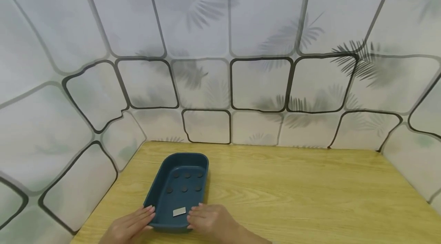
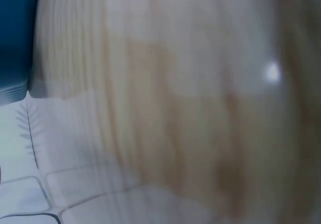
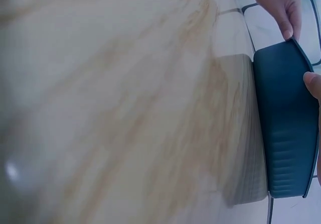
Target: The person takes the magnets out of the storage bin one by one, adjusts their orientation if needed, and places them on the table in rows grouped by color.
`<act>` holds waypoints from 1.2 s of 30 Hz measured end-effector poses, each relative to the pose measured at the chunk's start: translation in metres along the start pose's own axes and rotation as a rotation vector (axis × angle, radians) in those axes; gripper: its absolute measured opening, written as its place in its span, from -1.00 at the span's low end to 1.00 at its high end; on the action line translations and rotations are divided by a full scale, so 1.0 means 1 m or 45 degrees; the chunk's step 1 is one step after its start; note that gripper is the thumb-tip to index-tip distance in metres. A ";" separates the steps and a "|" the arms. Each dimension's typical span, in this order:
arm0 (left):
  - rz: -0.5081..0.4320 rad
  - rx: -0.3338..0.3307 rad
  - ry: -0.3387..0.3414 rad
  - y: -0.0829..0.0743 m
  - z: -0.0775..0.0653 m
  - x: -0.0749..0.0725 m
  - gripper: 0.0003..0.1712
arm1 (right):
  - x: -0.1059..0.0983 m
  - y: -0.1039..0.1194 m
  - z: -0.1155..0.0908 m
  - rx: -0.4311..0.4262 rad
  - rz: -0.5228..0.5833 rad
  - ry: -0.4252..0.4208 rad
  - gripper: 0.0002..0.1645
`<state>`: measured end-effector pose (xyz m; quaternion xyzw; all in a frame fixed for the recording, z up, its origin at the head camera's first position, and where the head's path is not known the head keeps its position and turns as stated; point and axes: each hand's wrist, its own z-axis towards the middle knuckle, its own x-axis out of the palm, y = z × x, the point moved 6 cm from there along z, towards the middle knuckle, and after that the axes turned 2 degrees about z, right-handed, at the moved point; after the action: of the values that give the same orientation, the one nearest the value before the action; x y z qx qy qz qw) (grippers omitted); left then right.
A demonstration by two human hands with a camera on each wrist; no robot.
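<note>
A dark blue rectangular tub with rounded corners stands toward the left of the table. On its floor lie several dark round discs in two rows. Nearer to me in the tub is a small whitish rectangular piece. My left hand grips the near left corner, fingers over the rim. At the near right corner my right hand holds the rim, with its thumb on the outer wall in the right wrist view. The left wrist view catches only a strip of the tub.
The wood-grain table stretches to the right of the tub. Patterned white sheeting with dark rounded outlines and leaf prints rises behind the table and along its left and right sides.
</note>
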<state>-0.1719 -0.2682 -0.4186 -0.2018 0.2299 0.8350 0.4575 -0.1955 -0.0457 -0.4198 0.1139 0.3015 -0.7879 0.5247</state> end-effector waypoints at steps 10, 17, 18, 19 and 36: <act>-0.003 -0.012 -0.074 -0.002 0.002 0.013 -0.66 | -0.009 -0.004 -0.009 0.012 0.016 -0.029 -0.78; 0.005 0.009 -0.097 -0.003 0.000 0.019 -0.66 | -0.012 -0.005 -0.013 -0.014 0.022 -0.036 -0.82; 0.010 0.013 -0.100 -0.004 0.001 0.019 -0.66 | -0.013 -0.006 -0.014 -0.009 0.025 -0.036 -0.79; 0.013 0.021 -0.107 -0.005 0.003 0.020 -0.66 | -0.014 -0.006 -0.014 0.002 0.034 -0.037 -0.75; 0.082 0.036 -0.104 -0.013 0.016 0.038 -0.65 | -0.031 -0.015 -0.027 0.115 0.150 0.029 -0.82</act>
<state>-0.1816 -0.2279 -0.4290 -0.1536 0.2293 0.8534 0.4423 -0.1997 -0.0026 -0.4203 0.1639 0.2644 -0.7671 0.5610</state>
